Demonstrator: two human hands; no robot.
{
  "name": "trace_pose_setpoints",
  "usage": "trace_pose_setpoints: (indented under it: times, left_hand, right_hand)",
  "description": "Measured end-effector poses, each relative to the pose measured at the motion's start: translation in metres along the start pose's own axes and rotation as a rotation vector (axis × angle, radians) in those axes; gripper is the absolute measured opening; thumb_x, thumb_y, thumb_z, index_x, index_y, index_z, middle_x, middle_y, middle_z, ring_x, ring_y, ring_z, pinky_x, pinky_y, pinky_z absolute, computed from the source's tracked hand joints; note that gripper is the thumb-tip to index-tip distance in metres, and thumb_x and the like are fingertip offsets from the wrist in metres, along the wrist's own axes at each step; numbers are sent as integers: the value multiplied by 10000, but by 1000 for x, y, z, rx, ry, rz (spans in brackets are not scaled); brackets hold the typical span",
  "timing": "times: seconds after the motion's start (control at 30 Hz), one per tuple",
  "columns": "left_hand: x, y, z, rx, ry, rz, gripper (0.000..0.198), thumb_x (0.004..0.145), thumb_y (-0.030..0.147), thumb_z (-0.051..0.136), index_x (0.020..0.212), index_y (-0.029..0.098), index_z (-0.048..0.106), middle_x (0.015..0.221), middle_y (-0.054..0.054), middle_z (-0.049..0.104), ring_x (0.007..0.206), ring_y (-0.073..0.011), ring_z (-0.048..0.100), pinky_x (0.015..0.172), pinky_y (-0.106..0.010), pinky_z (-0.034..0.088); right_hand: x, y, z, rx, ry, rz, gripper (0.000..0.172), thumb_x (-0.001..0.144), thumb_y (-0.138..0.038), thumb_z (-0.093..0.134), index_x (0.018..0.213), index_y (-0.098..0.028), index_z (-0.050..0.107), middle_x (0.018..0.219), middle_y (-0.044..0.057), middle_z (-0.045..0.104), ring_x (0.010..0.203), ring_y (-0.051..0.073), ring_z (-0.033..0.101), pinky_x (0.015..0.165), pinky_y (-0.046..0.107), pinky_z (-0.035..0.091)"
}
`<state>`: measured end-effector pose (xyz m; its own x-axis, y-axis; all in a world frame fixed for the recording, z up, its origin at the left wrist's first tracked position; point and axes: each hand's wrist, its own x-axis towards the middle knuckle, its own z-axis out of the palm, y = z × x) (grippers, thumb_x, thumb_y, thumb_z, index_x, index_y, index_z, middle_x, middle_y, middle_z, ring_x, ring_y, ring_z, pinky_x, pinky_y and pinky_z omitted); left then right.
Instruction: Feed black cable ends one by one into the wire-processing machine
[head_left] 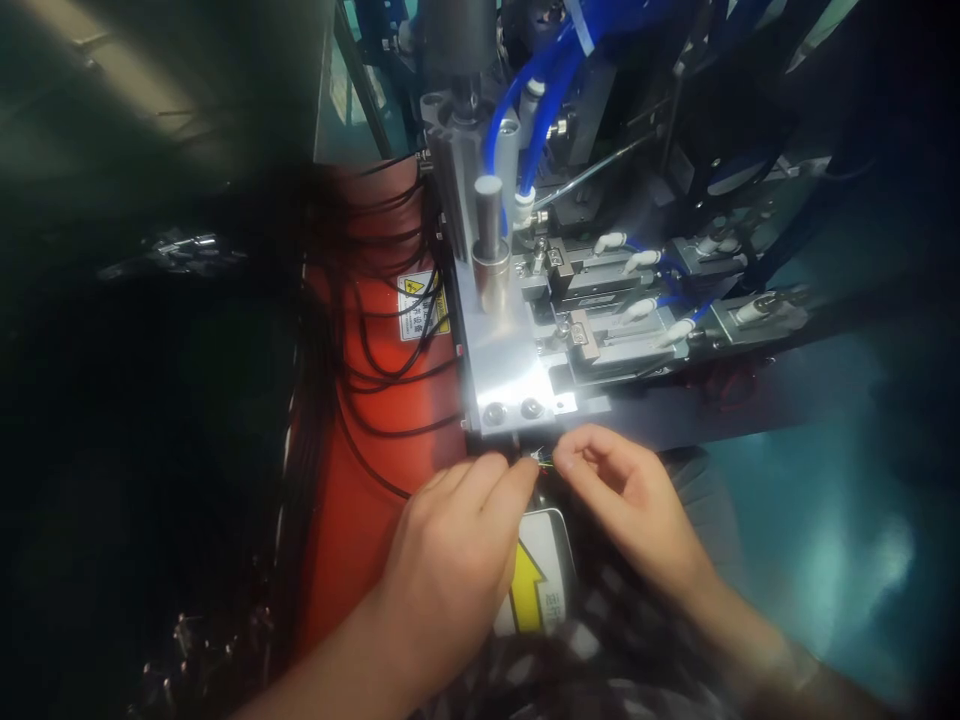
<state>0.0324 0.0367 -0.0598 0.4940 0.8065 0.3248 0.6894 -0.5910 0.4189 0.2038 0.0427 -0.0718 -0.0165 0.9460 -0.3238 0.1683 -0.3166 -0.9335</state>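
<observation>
A small bunch of thin coloured wires (546,463), with green and yellow strands showing, spans the gap between my fingertips. My left hand (454,545) is closed, its thumb and fingers pressed together at the left end of the wires. At the other end, my right hand (637,500) pinches with thumb and forefinger, the remaining fingers curled. Both hands are just below the front edge of a bright metal plate (510,365), which carries two bolts. What lies inside my left fingers is hidden.
A metal post (490,225) rises from the plate. Pneumatic cylinders (630,345) with blue hoses (551,85) stand to the right. Black cables (390,378) loop over an orange-red panel (375,450) bearing a warning label (424,305). Beneath my hands is a yellow arrow sign (529,585).
</observation>
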Motion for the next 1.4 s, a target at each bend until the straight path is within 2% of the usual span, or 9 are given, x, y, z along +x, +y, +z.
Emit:
trace_pose_setpoints:
  times: [0.4,0.67,0.93,1.4]
  left_hand:
    - [1,-1,0,7,-3,10,300,812,-7,469,1029,60,666,685,-48,584,598,-164,540,533,-279,465]
    - [3,1,-1,11,3,9,271,830,8,479,1022,57,665,678,-44,584,592,-159,533,529,-274,464]
    - [2,0,-1,18,9,9,271,828,-1,476,1010,53,670,670,-46,581,581,-156,525,517,-272,459]
    - [2,0,-1,36,5,10,263,847,14,469,1017,65,663,678,-43,587,589,-154,528,526,-270,466]
  right_hand:
    - [-3,3,4,10,18,-23,155,845,-311,573,753,-187,552,658,-17,493,580,119,442,494,228,378]
    - [-4,14,3,-207,89,-348,67,880,-185,567,814,-196,565,666,-32,482,548,103,434,482,224,359]
    - [-5,12,8,19,24,-165,99,921,-241,528,827,-213,547,691,-22,503,602,123,469,524,217,420]
    - [-3,6,12,52,44,-109,143,904,-288,543,782,-214,527,664,-31,482,593,124,464,520,208,426]
